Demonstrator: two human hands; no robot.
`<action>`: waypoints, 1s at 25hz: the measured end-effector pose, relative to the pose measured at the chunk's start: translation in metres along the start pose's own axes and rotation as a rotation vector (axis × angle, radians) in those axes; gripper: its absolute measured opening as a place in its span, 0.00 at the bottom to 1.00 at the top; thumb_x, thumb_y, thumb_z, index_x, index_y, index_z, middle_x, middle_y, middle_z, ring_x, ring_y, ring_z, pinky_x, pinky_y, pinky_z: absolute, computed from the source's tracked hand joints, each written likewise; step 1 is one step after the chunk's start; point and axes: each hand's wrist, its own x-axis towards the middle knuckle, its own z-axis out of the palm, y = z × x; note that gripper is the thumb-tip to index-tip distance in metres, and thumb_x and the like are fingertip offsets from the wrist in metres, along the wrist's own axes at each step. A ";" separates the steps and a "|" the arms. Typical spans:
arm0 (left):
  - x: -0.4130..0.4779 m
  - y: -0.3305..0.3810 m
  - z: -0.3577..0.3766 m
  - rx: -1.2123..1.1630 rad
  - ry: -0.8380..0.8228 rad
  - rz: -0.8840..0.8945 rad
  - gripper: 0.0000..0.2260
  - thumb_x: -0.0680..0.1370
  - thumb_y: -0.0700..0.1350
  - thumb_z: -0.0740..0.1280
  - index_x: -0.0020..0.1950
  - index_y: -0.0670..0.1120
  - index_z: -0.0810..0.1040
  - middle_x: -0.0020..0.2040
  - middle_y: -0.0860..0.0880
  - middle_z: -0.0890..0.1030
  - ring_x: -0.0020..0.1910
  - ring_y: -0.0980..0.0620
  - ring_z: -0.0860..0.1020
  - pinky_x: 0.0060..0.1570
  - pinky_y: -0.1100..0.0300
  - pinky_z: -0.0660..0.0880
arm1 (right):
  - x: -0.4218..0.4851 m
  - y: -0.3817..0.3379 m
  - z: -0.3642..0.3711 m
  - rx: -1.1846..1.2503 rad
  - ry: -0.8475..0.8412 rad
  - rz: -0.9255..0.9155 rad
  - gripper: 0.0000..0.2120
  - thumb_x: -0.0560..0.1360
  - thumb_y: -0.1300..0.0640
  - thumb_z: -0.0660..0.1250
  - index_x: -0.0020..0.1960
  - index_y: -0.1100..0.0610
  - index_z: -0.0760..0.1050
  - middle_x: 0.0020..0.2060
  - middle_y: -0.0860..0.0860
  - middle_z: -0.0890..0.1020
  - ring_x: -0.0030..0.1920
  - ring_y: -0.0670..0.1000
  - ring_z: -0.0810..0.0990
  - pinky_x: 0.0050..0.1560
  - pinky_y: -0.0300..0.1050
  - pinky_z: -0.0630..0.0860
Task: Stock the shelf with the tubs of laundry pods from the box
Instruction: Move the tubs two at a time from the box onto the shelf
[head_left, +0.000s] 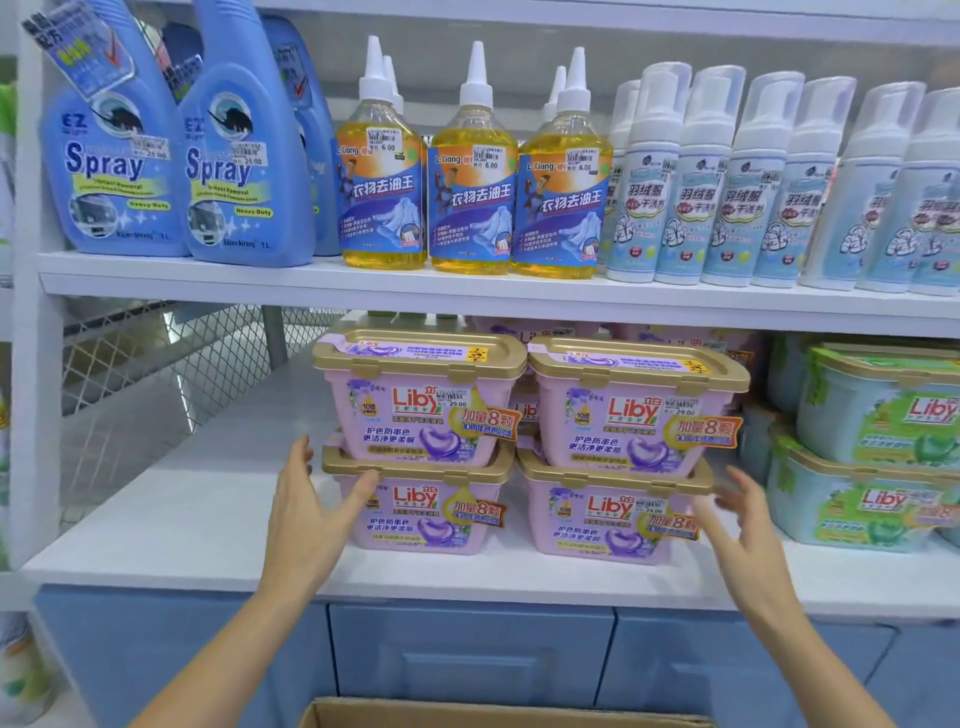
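Observation:
Pink Liby pod tubs with gold lids stand two high in two stacks on the white lower shelf (182, 519). The left stack has an upper tub (415, 397) on a lower tub (423, 506); the right stack has an upper tub (631, 410) on a lower tub (610, 514). More pink tubs sit behind them. My left hand (311, 512) is spread open at the lower left tub's left end, thumb by its lid. My right hand (740, 525) is open in front of the lower right tub's right end. The cardboard box (498, 713) shows only its top edge at the bottom.
Green Liby tubs (872, 452) are stacked at the right on the same shelf. Bare shelf and wire mesh (156, 358) lie to the left. Above stand blue spray bottles (114, 156), yellow bottles (472, 197) and white foam pumps (727, 202). Blue cabinet doors (467, 654) are below.

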 end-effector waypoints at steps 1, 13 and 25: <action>-0.004 -0.007 0.004 0.013 -0.040 -0.024 0.44 0.64 0.64 0.70 0.73 0.45 0.60 0.71 0.45 0.69 0.69 0.44 0.68 0.65 0.47 0.67 | -0.006 0.012 0.005 -0.065 -0.058 0.037 0.44 0.58 0.29 0.64 0.67 0.51 0.64 0.57 0.50 0.78 0.58 0.51 0.75 0.57 0.49 0.69; 0.005 -0.044 0.031 0.301 -0.047 0.047 0.29 0.62 0.59 0.75 0.51 0.41 0.71 0.46 0.42 0.84 0.45 0.36 0.79 0.42 0.52 0.72 | 0.004 0.026 0.042 -0.279 -0.130 0.047 0.16 0.66 0.55 0.75 0.49 0.57 0.73 0.38 0.45 0.80 0.39 0.45 0.78 0.34 0.36 0.70; 0.087 -0.120 -0.042 0.291 -0.023 -0.059 0.31 0.63 0.60 0.74 0.58 0.45 0.70 0.53 0.44 0.82 0.52 0.38 0.79 0.48 0.49 0.74 | 0.010 -0.009 0.171 -0.310 -0.158 -0.044 0.18 0.65 0.48 0.75 0.47 0.56 0.74 0.35 0.45 0.79 0.38 0.52 0.80 0.37 0.46 0.73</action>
